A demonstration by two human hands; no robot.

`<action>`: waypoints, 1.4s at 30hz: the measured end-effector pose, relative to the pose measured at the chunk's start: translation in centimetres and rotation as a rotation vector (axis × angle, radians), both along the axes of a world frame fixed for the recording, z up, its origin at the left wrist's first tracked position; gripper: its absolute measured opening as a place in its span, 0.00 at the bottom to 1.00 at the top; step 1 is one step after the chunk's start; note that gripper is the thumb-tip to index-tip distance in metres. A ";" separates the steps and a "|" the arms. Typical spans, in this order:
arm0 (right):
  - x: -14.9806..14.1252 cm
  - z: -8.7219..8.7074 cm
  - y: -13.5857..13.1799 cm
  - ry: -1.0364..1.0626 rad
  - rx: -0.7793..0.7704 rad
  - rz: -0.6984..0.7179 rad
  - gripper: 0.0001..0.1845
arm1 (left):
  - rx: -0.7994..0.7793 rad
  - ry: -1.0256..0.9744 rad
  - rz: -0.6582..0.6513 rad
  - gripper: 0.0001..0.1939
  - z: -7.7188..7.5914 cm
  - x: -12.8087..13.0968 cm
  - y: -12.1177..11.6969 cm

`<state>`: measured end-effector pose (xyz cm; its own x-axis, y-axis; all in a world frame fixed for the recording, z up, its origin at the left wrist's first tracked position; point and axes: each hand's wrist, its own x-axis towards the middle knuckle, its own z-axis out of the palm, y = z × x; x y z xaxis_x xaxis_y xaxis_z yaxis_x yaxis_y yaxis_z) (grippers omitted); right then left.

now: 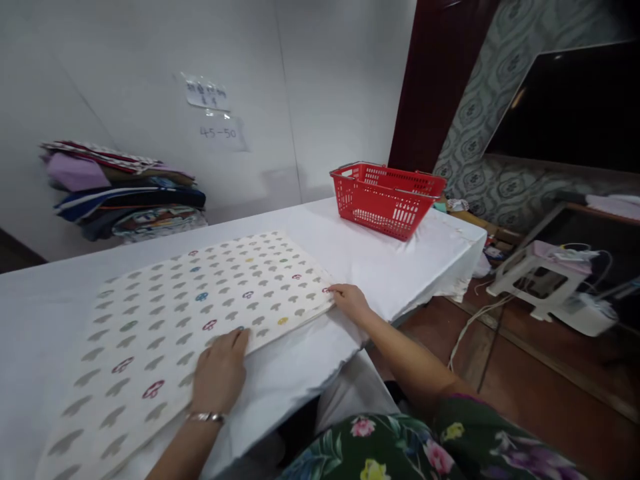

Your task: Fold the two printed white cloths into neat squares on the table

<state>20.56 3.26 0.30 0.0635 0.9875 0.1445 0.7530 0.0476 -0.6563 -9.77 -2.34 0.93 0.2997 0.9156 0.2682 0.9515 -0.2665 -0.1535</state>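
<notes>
Hands apart, I touch the patterned cloth (pixel 230 280) with left hand (pixel 220 377) at its near edge, right hand (pixel 351 303) at its right corner, grip unclear; cloth already spread, looks mostly flat.

Premises appear to be an indoor work or folding area, type not certain, evidenced by a white-covered table (pixel 310 230), stacked fabrics (pixel 130 193), a red shopping basket (pixel 385 200) and handwritten wall signs (pixel 213 113).

open white tabletop (pixel 367 267) between printed cloth (pixel 225 283) and red basket (pixel 387 200)
</notes>
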 end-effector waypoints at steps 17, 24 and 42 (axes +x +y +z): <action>-0.8 2.0 -1.3 -0.608 0.020 0.096 0.19 | 0.040 -0.086 0.225 0.24 -0.7 -6.6 -4.8; -0.7 0.5 -0.6 -0.527 0.414 0.347 0.17 | 0.074 -0.098 0.190 0.23 -0.3 -6.5 -5.6; 3.4 -1.8 -1.5 -0.511 0.487 0.731 0.19 | -0.014 -0.076 0.365 0.13 0.6 -10.1 -8.8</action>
<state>23.95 1.74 -1.49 -0.7144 0.5862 0.3821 0.6172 0.7851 -0.0506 -19.87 -11.14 1.51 -0.0674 0.9623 0.2636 0.9928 0.0909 -0.0777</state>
